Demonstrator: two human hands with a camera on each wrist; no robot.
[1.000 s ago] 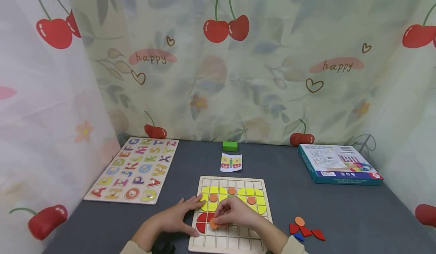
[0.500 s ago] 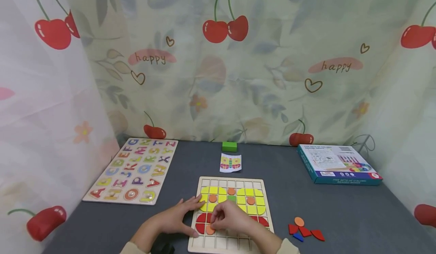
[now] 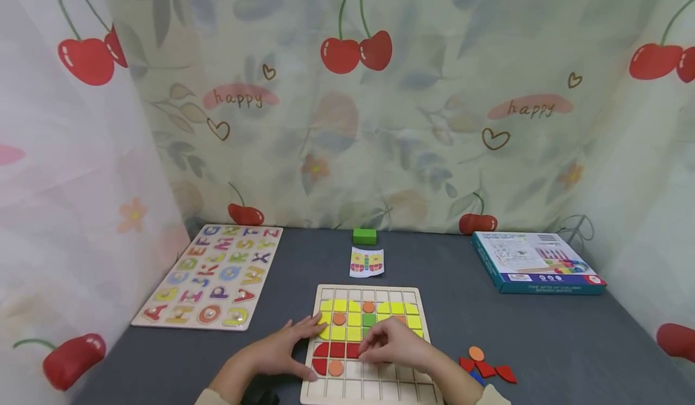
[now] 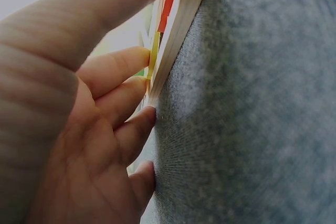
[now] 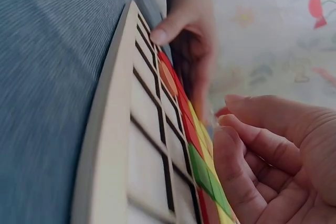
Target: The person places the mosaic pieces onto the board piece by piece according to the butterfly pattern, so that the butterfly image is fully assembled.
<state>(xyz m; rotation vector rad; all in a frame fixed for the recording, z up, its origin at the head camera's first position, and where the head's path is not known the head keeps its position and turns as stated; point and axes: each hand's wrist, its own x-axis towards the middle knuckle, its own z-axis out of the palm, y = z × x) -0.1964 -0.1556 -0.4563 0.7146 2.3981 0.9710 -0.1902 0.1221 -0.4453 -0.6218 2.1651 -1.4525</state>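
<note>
A wooden grid board [image 3: 369, 390] lies on the table, its upper rows filled with yellow squares, a green square [image 3: 369, 320] and orange discs. Along a lower row run red pieces [image 3: 336, 349], and an orange disc [image 3: 336, 367] sits in the cell beneath them. My left hand [image 3: 277, 350] spreads over the board's left side, thumb and fingertips at its edge. Above the middle of the board is my right hand [image 3: 393, 344], its fingers loosely bent and no piece showing between them. It hides part of the red row. In the right wrist view its thumb [image 5: 228, 156] stands near the fingertips.
Loose pieces lie right of the board: an orange disc [image 3: 476, 353], several red pieces [image 3: 485, 369] and a blue one [image 3: 476, 378]. A butterfly picture card [image 3: 367, 262] and a green block [image 3: 364, 236] lie behind. An alphabet board [image 3: 209, 278] is left, a box [image 3: 537, 263] right.
The orange disc pinched in my right hand went down into the cell under the red row, and the hand has let go and moved right. My left hand has stayed at the board.
</note>
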